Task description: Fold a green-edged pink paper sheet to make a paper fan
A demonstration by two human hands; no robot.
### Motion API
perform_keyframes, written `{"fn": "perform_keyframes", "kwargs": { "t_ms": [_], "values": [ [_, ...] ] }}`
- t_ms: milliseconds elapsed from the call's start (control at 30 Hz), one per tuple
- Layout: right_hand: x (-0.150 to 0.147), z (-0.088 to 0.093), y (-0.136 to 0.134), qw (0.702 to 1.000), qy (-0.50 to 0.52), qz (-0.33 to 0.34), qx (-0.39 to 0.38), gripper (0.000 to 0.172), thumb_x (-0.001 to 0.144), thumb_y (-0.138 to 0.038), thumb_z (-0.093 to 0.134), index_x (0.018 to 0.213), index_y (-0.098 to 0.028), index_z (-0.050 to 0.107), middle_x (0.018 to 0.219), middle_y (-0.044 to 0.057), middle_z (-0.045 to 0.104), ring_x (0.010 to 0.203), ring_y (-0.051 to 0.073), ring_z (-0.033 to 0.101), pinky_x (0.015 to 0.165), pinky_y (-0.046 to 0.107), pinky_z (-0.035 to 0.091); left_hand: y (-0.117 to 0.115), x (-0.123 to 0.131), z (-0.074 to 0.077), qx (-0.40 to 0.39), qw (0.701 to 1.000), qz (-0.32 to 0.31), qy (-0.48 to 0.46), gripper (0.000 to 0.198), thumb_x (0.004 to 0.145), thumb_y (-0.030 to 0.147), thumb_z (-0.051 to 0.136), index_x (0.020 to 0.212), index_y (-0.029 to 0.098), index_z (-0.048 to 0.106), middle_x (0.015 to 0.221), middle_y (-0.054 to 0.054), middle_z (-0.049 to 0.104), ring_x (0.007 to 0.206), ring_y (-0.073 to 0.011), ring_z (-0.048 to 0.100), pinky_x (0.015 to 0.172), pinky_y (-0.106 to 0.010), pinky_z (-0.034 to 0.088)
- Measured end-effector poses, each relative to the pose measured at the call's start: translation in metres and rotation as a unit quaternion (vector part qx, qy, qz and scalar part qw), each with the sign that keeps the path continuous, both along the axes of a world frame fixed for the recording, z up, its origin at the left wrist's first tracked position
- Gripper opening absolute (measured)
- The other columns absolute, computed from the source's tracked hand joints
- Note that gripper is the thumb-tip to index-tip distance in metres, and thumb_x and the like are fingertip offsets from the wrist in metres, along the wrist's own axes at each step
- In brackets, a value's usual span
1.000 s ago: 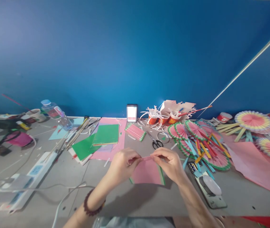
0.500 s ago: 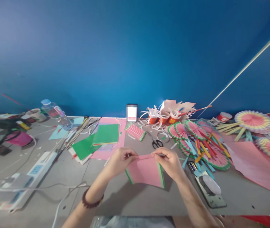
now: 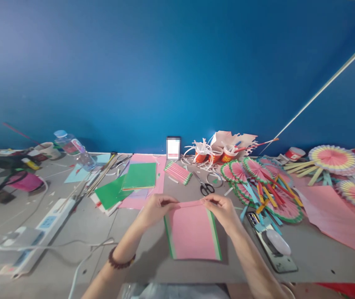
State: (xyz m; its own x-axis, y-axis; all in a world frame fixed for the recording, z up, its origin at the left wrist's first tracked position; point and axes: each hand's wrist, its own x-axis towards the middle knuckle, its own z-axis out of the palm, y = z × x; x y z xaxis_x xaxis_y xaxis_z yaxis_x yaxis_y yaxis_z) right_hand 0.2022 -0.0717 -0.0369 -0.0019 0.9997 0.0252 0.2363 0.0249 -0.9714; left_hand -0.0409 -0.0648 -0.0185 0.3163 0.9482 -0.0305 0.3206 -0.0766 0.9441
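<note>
Between my hands is a sheet of pink paper (image 3: pixel 193 234) with green strips along its left and right sides. A narrow fold runs across its far edge. My left hand (image 3: pixel 159 211) pinches the far left corner, thumb and fingers pressed together. At the far right corner, my right hand (image 3: pixel 221 211) pinches the same folded edge. Just beyond my right hand lies a pair of black-handled scissors (image 3: pixel 207 189). A pleated pink-and-green paper piece (image 3: pixel 178 172) rests farther back, left of the scissors.
Green paper sheets (image 3: pixel 140 176) are stacked at left, near a power strip (image 3: pixel 45 234) with cables. Finished paper fans (image 3: pixel 263 182) and a phone (image 3: pixel 272 243) lie at right. Red cups (image 3: pixel 229 153) stand by the wall, and a bottle (image 3: pixel 75 147) leans at back left.
The near edge of the pink sheet has dropped toward me, so the paper now lies flatter and shows longer. Both hands keep nearly the same place at the folded edge.
</note>
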Motion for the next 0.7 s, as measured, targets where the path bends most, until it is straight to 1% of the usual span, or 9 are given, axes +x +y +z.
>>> {"fn": "perform_keyframes", "kwargs": {
  "t_ms": [167, 233, 333, 400, 467, 533, 633, 700],
  "values": [
    [-0.001, -0.012, 0.006, 0.999, 0.018, 0.01, -0.05, 0.034, 0.068, -0.049, 0.073, 0.075, -0.017, 0.078, 0.062, 0.002, 0.067, 0.058, 0.014, 0.054, 0.053, 0.024, 0.04, 0.008, -0.001, -0.012, -0.008, 1.0, 0.015, 0.019, 0.018, 0.076, 0.034, 0.065, 0.07, 0.021, 0.076, 0.073, -0.002, 0.076, 0.071, -0.0191, 0.069, 0.066, -0.026, 0.053],
    [0.001, -0.018, 0.011, 0.997, 0.021, 0.013, -0.067, 0.034, 0.066, -0.049, 0.073, 0.076, -0.017, 0.078, 0.058, 0.001, 0.065, 0.055, 0.013, 0.051, 0.05, 0.023, 0.037, 0.013, -0.003, -0.017, -0.02, 1.0, 0.008, 0.02, 0.018, 0.076, 0.035, 0.066, 0.074, 0.021, 0.077, 0.078, -0.002, 0.078, 0.076, -0.0204, 0.07, 0.071, -0.028, 0.054],
    [0.004, -0.026, 0.019, 0.996, 0.028, 0.004, -0.084, 0.035, 0.063, -0.049, 0.074, 0.076, -0.017, 0.079, 0.058, 0.001, 0.065, 0.055, 0.013, 0.051, 0.048, 0.023, 0.036, 0.019, -0.009, -0.023, -0.049, 0.999, -0.007, 0.013, 0.025, 0.073, 0.036, 0.068, 0.088, 0.019, 0.079, 0.095, -0.006, 0.078, 0.089, -0.0244, 0.071, 0.081, -0.033, 0.055],
    [0.005, -0.03, 0.024, 0.996, 0.028, -0.002, -0.09, 0.035, 0.062, -0.049, 0.075, 0.075, -0.017, 0.079, 0.059, 0.001, 0.066, 0.054, 0.013, 0.051, 0.049, 0.023, 0.036, 0.023, -0.012, -0.026, -0.057, 0.998, -0.011, 0.015, 0.029, 0.072, 0.036, 0.068, 0.093, 0.019, 0.079, 0.102, -0.006, 0.077, 0.096, -0.0256, 0.071, 0.086, -0.035, 0.054],
    [0.005, -0.034, 0.03, 0.995, 0.017, -0.001, -0.095, 0.035, 0.061, -0.05, 0.075, 0.073, -0.018, 0.079, 0.057, 0.0, 0.065, 0.053, 0.013, 0.05, 0.049, 0.024, 0.037, 0.028, -0.015, -0.031, -0.052, 0.998, -0.008, 0.031, 0.027, 0.073, 0.036, 0.066, 0.09, 0.02, 0.079, 0.1, -0.005, 0.077, 0.095, -0.0245, 0.071, 0.087, -0.035, 0.054],
    [0.005, -0.039, 0.035, 0.996, 0.001, 0.006, -0.094, 0.034, 0.061, -0.051, 0.074, 0.073, -0.019, 0.079, 0.058, 0.0, 0.067, 0.054, 0.014, 0.053, 0.052, 0.025, 0.039, 0.032, -0.015, -0.038, -0.039, 0.998, 0.002, 0.052, 0.024, 0.074, 0.033, 0.063, 0.087, 0.02, 0.079, 0.094, -0.005, 0.078, 0.09, -0.0228, 0.071, 0.085, -0.034, 0.054],
    [0.003, -0.049, 0.042, 0.996, -0.019, 0.015, -0.081, 0.035, 0.062, -0.052, 0.074, 0.074, -0.02, 0.079, 0.067, 0.002, 0.072, 0.063, 0.017, 0.06, 0.061, 0.028, 0.045, 0.036, -0.013, -0.047, -0.02, 0.997, 0.017, 0.07, 0.021, 0.073, 0.026, 0.061, 0.082, 0.019, 0.078, 0.089, -0.005, 0.079, 0.084, -0.0218, 0.071, 0.08, -0.032, 0.055],
    [0.002, -0.055, 0.047, 0.996, -0.031, 0.018, -0.076, 0.036, 0.064, -0.053, 0.072, 0.076, -0.019, 0.079, 0.072, 0.004, 0.074, 0.07, 0.02, 0.063, 0.068, 0.03, 0.048, 0.037, -0.012, -0.05, -0.011, 0.997, 0.022, 0.072, 0.021, 0.073, 0.024, 0.06, 0.082, 0.019, 0.078, 0.089, -0.006, 0.079, 0.081, -0.0213, 0.071, 0.076, -0.031, 0.055]
  ]
}}
